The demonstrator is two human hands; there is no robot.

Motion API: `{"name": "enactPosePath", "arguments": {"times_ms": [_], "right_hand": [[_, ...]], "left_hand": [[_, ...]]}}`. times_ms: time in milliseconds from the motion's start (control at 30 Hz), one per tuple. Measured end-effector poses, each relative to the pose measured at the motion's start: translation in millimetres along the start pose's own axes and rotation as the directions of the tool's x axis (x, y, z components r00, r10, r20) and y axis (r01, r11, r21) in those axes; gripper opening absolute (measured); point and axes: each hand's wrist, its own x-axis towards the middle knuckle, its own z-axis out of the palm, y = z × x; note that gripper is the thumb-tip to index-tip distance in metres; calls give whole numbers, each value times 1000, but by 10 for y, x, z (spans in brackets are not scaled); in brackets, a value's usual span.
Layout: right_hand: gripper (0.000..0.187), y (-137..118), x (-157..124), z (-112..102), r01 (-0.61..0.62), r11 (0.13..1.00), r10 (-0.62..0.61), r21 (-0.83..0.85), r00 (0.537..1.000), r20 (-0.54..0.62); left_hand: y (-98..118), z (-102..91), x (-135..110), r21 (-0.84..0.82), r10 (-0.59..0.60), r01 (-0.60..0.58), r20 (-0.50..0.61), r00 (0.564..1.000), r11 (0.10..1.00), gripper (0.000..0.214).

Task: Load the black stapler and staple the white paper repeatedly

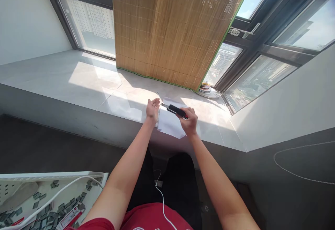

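Note:
My right hand (188, 120) is closed around a black stapler (178, 111) above the window sill. A narrow metal part sticks out of the stapler's left end, pointing at my left hand (153, 108). That hand is palm up with its fingers stretched out, just left of the metal tip, and I see nothing gripped in it. Beneath the stapler lies a white sheet of paper (170, 123), reaching the sill's front edge. My right hand covers part of the sheet's right side.
Sunlight falls on the tiled sill (86, 83). A bamboo blind (170, 27) hangs behind it, near stacked plates (206, 91). At the lower left, a white tray (65, 175) holds many grey pieces (60, 210) and a red-and-white box (70, 219). A white cable (163, 202) crosses my lap.

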Motion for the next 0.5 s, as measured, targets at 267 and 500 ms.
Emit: {"name": "enactPosePath", "arguments": {"times_ms": [267,500], "right_hand": [[39,-405,-145,-107,552,816,-496,-173,821,281],[22,-297,-172,-12,170,970,-181,-174,982,-46]], "left_hand": [[-3,216,-261,-500,-331,364,157,930,786,64],[-4,103,-240,-493,-317,285,18,948,822,53]]}}
